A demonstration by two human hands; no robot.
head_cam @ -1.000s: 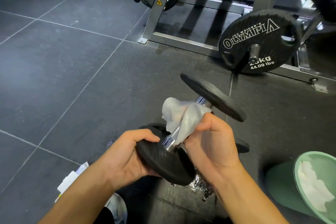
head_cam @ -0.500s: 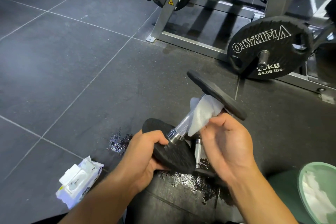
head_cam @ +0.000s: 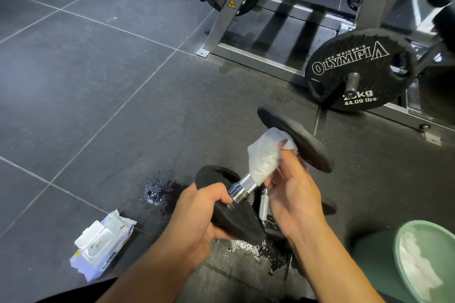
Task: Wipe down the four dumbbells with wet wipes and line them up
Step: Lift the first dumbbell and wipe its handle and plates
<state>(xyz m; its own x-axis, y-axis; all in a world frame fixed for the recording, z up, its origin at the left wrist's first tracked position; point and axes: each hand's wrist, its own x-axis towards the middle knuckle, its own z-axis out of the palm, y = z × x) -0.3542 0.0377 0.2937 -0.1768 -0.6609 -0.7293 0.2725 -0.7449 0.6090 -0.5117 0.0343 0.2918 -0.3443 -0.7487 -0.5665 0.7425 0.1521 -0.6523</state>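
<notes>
I hold a black dumbbell (head_cam: 296, 140) tilted in the air, its chrome handle running up to the right. My left hand (head_cam: 197, 219) grips its near disc from the left. My right hand (head_cam: 293, 194) presses a white wet wipe (head_cam: 266, 155) around the upper part of the handle, near the far disc. A second dumbbell (head_cam: 264, 205) lies on the floor beneath, mostly hidden; only its chrome handle and bits of its black discs show. No other dumbbells are in view.
A pack of wet wipes (head_cam: 102, 245) lies on the floor at lower left. A green bin (head_cam: 418, 263) with used wipes stands at lower right. Wet patches (head_cam: 157, 192) mark the floor. A grey machine frame (head_cam: 236, 7) and an Olympia weight plate (head_cam: 357, 69) stand behind.
My right hand has slid the wipe up the handle from near the lower disc toward the far disc. The view has shifted, bringing the wipes pack into sight.
</notes>
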